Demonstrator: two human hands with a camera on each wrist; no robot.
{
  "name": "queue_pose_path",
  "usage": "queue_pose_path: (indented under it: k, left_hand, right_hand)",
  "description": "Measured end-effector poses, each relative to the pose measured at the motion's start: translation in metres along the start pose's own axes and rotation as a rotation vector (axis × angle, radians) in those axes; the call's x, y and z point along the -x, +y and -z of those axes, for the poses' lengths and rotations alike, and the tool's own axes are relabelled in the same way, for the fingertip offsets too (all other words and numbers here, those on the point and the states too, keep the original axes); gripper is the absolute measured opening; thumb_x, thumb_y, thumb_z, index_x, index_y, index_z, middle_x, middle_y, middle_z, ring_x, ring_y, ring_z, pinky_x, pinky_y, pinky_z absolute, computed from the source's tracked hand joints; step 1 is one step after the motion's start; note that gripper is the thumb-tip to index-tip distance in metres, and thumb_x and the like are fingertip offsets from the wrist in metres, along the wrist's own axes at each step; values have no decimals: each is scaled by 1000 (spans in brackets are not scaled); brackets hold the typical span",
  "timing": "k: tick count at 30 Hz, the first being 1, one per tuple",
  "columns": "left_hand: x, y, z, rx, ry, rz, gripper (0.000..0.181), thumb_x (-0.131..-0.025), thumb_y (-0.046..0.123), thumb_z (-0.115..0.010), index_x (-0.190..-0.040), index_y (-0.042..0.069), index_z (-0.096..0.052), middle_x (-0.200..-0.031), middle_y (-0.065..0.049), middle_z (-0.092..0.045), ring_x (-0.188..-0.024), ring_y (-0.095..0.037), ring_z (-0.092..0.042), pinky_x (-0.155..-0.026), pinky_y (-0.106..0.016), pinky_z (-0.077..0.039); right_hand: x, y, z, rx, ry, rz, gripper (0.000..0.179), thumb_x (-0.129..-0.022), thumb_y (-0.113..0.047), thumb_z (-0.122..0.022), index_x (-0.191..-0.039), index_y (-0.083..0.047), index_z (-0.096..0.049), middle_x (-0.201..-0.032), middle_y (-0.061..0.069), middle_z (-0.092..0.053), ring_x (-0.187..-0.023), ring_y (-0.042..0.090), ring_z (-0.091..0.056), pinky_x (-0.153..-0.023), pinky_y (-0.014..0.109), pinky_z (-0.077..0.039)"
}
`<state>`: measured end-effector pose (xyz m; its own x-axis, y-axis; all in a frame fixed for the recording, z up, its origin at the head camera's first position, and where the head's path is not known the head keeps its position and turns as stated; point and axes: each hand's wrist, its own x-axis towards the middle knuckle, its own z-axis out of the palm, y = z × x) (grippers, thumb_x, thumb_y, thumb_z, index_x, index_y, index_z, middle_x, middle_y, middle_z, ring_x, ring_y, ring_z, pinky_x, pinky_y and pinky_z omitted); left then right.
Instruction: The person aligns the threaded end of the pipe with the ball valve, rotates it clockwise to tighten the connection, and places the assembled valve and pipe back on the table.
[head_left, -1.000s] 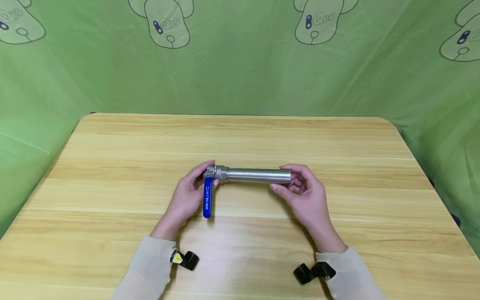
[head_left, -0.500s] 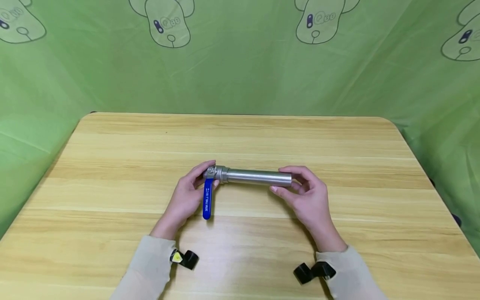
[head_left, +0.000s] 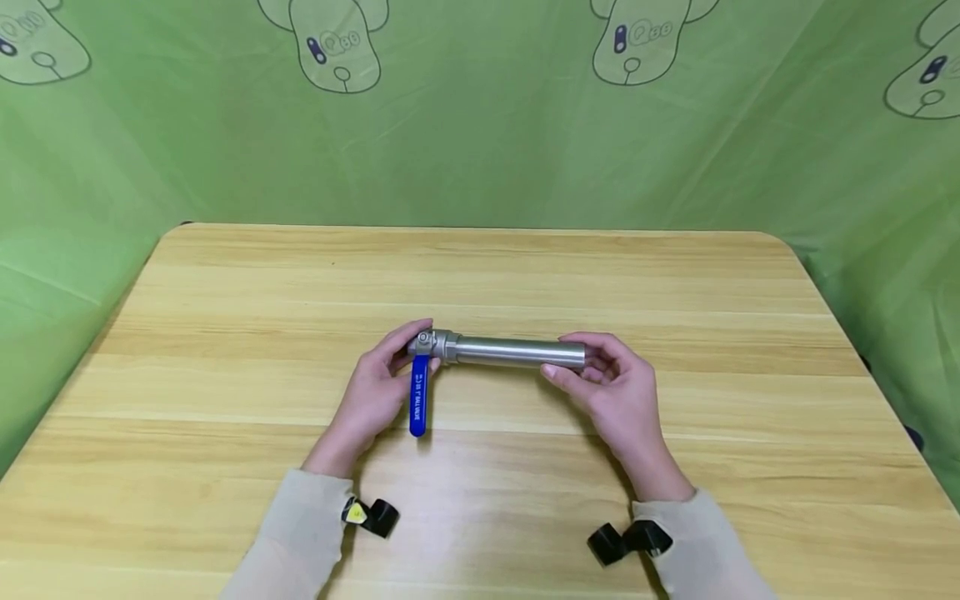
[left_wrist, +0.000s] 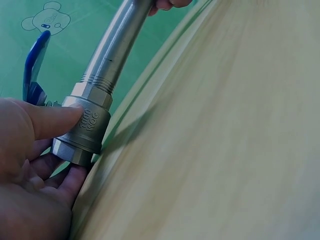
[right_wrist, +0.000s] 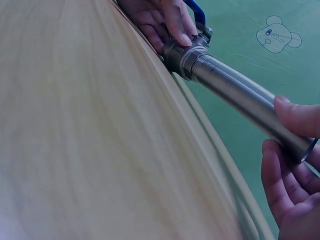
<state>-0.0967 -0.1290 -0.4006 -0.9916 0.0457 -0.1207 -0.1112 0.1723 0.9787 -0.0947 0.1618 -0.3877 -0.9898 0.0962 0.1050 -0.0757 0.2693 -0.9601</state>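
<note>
Just above the pale wood-grain table [head_left: 480, 517], the left hand [head_left: 375, 387] grips the silver metal ball valve [head_left: 442, 345], probably to steady its body while leaving the flat blue lever [head_left: 419, 396] free on the near side. To the valve's right, the right hand [head_left: 621, 382] pinches the outer end of the brushed steel tube [head_left: 510, 351], likely for level support; its threaded end meets the valve. Behind the valve, beyond the table, hangs green cloth [head_left: 480, 150] printed with outlined animal heads.

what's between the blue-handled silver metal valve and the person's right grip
Only a cylindrical silver metal pipe, threaded where it meets the valve; the right wrist view shows it.
</note>
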Motion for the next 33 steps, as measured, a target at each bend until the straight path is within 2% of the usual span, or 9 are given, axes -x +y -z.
queue_pose_path:
  k: [5, 9, 13, 16, 22, 28, 33]
  left_hand:
    - [1, 1, 0, -2, -1, 2, 61, -101, 11, -74, -158, 23, -55, -162, -11, -54, -145, -36, -59, -114, -43, -56]
    - [0, 0, 0, 0, -6, 3, 61, -101, 12, -74, -158, 23, -55, -163, -11, -52, -146, -37, -58, -115, -45, -55]
    - [-1, 0, 0, 4, -11, 2, 62, -101, 11, -74, -158, 22, -55, -165, -11, -50, -147, -37, -57, -116, -46, -54]
    - [-1, 0, 0, 1, -12, -3, 62, -101, 9, -74, -159, 21, -55, -165, -12, -50, -147, -37, -57, -116, -46, -54]
    - [-1, 0, 0, -1, -10, -1, 61, -101, 10, -74, -159, 21, -55, -166, -11, -50, -146, -38, -57, -117, -47, -54]
    - [-1, -1, 1, -3, -4, 0, 62, -101, 10, -74, -159, 22, -55, -163, -12, -53, -144, -38, -59, -118, -48, -52]
    - [-1, 0, 1, -6, -11, 2, 62, -102, 12, -73, -159, 22, -53, -165, -11, -51, -145, -38, -58, -118, -49, -53]
  right_hand:
    - [-1, 0, 0, 48, 17, -13, 38, -85, -12, -93, -118, -6, -77, -94, -3, -71, -81, 10, -64, -68, 16, -56]
    - [-1, 0, -1, 68, 28, -29, 36, -87, -18, -92, -117, -5, -76, -88, -3, -71, -74, 10, -65, -63, 19, -59]
    - [-1, -1, -2, 26, 15, -76, 37, -90, -22, -90, -117, -3, -75, -84, -5, -73, -68, 12, -71, -63, 26, -65]
    - [-1, -1, -3, -15, 12, -82, 35, -92, -24, -88, -117, -4, -75, -79, -3, -73, -62, 15, -72, -61, 30, -65]
    - [0, 1, -4, -37, 15, -16, 34, -93, -20, -87, -120, -5, -74, -74, 0, -71, -59, 14, -71, -57, 29, -63]
    - [0, 3, -2, 4, -19, 52, 63, -79, -2, -95, -135, -8, -68, -84, -5, -71, -73, 10, -70, -67, 22, -62]
    - [0, 3, -2, 74, 4, 80, 55, -79, -3, -95, -128, -7, -71, -87, -3, -76, -74, 7, -71, -69, 19, -62]
